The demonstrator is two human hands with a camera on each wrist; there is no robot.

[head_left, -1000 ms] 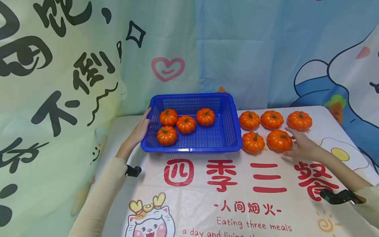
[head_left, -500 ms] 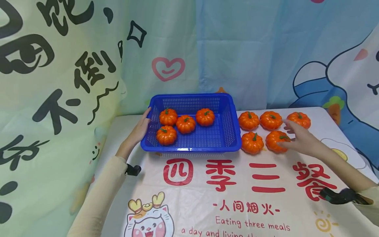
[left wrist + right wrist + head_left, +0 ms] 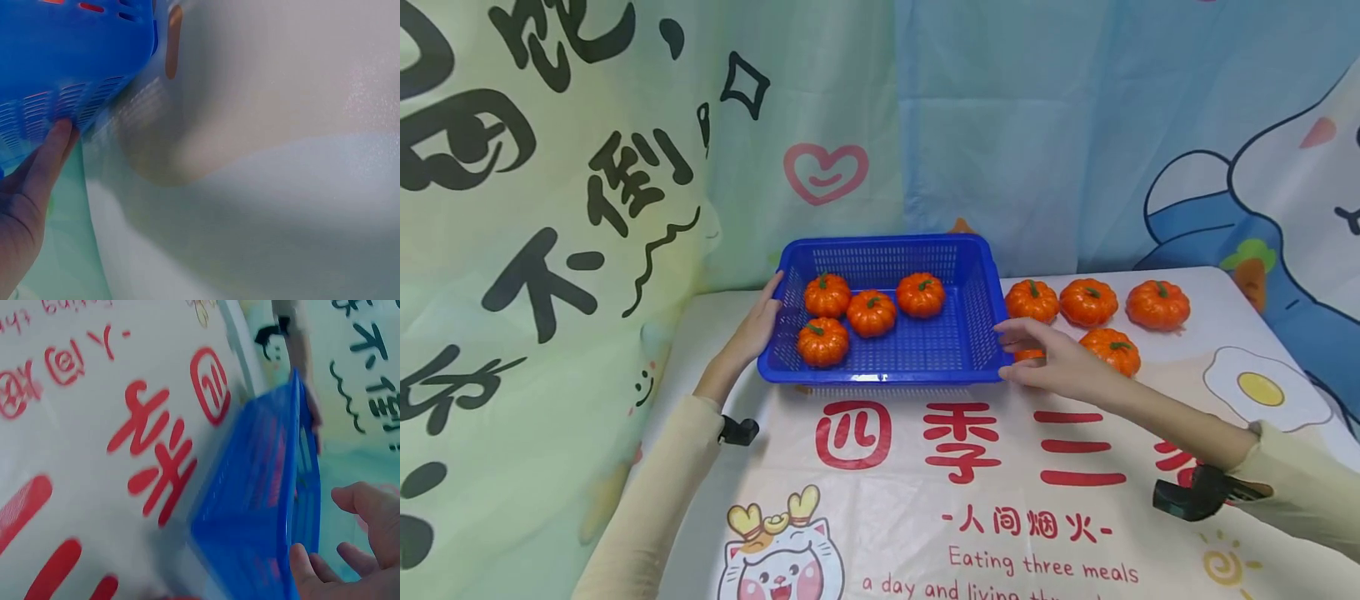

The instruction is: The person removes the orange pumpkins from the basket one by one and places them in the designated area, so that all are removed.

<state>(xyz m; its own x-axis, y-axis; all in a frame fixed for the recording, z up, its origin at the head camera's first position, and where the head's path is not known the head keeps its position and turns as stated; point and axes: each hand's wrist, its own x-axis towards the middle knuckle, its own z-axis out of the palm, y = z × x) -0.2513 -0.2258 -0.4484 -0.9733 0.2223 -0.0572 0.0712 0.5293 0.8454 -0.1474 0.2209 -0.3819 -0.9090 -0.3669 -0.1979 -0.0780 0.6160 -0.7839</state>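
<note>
A blue plastic basket [image 3: 917, 350] with perforated walls stands on the table, several small orange pumpkins [image 3: 870, 313] inside, mostly toward its left. My left hand [image 3: 756, 329] rests against the left side of the basket; in the left wrist view its straight fingers [image 3: 53, 153] touch the slotted wall. Beside the right rim is my right hand [image 3: 1056, 358], fingers spread and nothing between them. Below that hand, one pumpkin [image 3: 1028, 354] is largely hidden. Another pumpkin [image 3: 1112, 352] sits just right of the hand, partly covered by it.
Three pumpkins [image 3: 1088, 302] line the back right of the table. A printed cloth [image 3: 925, 500] with red characters covers the tabletop. Hanging fabric [image 3: 1000, 125] closes off the back and left sides. Each wrist wears a black camera [image 3: 1195, 493].
My right hand goes from the right-hand pumpkins leftward to the basket's right rim, carrying nothing visible. The pumpkins stay in place. My left hand stays at the basket's left side.
</note>
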